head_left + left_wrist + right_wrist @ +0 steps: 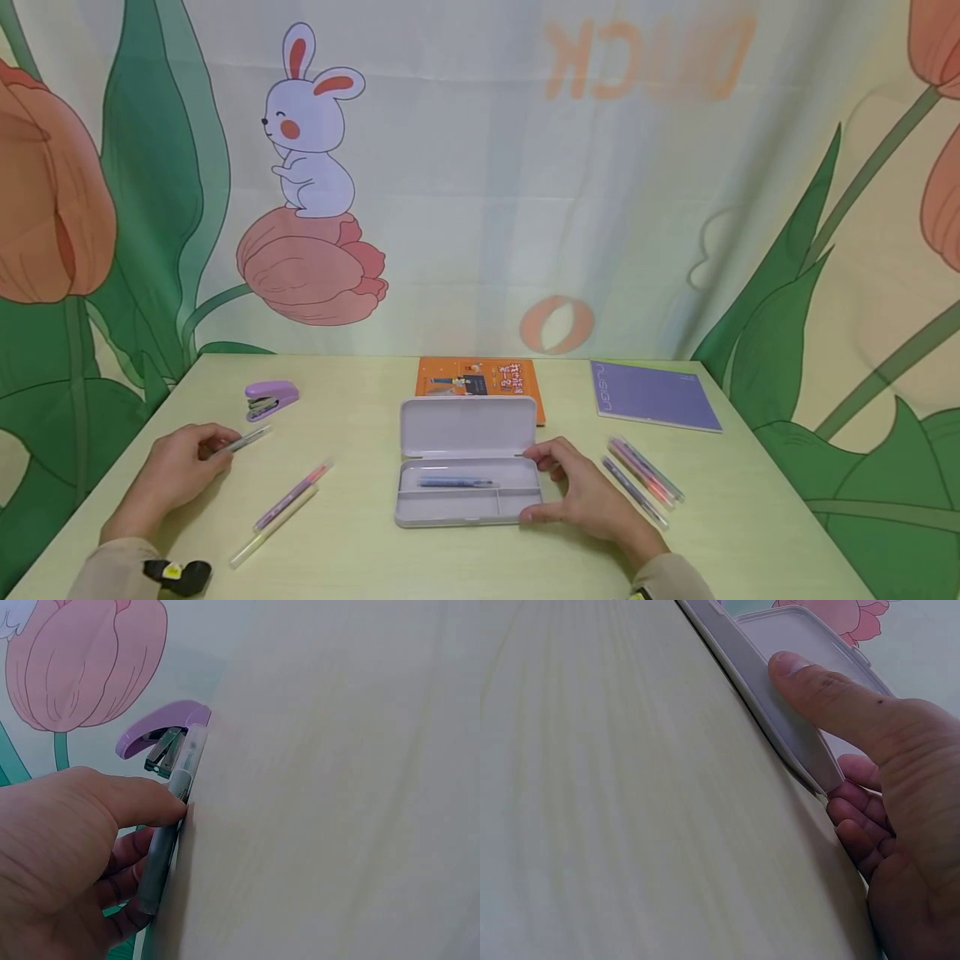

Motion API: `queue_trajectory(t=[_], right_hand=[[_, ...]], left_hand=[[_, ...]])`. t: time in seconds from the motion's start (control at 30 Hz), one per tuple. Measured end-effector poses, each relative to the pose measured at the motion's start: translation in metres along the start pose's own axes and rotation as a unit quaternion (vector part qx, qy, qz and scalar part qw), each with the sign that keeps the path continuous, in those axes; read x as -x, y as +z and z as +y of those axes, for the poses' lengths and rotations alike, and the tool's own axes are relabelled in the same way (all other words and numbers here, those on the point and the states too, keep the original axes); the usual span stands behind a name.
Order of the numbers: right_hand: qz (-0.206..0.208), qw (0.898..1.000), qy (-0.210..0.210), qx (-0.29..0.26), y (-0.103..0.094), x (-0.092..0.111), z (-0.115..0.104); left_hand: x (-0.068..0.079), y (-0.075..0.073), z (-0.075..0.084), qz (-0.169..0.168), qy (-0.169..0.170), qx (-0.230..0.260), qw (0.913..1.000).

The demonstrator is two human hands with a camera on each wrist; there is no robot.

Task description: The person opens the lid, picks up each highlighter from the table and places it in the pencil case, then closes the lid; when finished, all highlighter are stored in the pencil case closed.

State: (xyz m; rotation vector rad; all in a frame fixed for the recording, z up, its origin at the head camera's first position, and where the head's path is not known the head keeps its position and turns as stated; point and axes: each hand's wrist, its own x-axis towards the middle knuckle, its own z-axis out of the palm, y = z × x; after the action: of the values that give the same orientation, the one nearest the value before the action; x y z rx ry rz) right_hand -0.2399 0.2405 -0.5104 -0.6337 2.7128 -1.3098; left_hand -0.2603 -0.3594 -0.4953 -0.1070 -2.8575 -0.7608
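Note:
My left hand (180,467) pinches a grey pen (166,844) with a clear cap between thumb and fingers, low over the left of the table. Just beyond the pen is a purple stapler (272,400). A pale pencil case (467,523) lies with its lid raised at the table's middle. One blue pen (456,482) is in its long far compartment; the two smaller near compartments show nothing inside. My right hand (585,496) grips the case's right end, thumb at the near corner and fingers at the far side.
A pink-and-purple pen (292,496) and a pale yellow pen (273,527) lie between the left hand and the case. Several pens (647,471) lie beyond the right hand. An orange book (480,377) and a purple notebook (656,396) lie at the back edge.

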Motion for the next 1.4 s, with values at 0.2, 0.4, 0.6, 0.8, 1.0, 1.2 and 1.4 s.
queue_trajectory(t=[0.2,0.4,0.6,0.8,1.0,1.2,1.4], right_hand=[[-0.003,1.000,0.006,0.002,0.001,0.000,-0.001],[-0.003,1.000,0.000,0.001,0.000,0.000,-0.001],[-0.002,1.000,-0.001,0.003,-0.001,0.000,-0.001],[-0.001,1.000,0.001,0.003,0.000,0.000,-0.001],[-0.002,1.000,0.003,0.004,0.000,0.000,0.000],[-0.003,1.000,0.006,0.003,0.001,-0.001,0.000],[-0.002,1.000,0.007,0.002,0.001,0.000,-0.001]], left_hand=[[0.000,-0.001,0.002,0.014,0.027,0.000,0.9995],[-0.003,-0.005,0.014,0.042,0.074,-0.003,0.9964],[-0.009,-0.012,0.033,0.074,0.113,-0.003,0.9908],[-0.012,-0.021,0.059,0.098,0.148,0.000,0.9841],[-0.011,-0.024,0.093,0.122,0.193,0.022,0.9733],[-0.006,-0.021,0.131,0.107,0.218,0.042,0.9692],[-0.007,-0.012,0.168,0.080,0.245,0.076,0.9632]])
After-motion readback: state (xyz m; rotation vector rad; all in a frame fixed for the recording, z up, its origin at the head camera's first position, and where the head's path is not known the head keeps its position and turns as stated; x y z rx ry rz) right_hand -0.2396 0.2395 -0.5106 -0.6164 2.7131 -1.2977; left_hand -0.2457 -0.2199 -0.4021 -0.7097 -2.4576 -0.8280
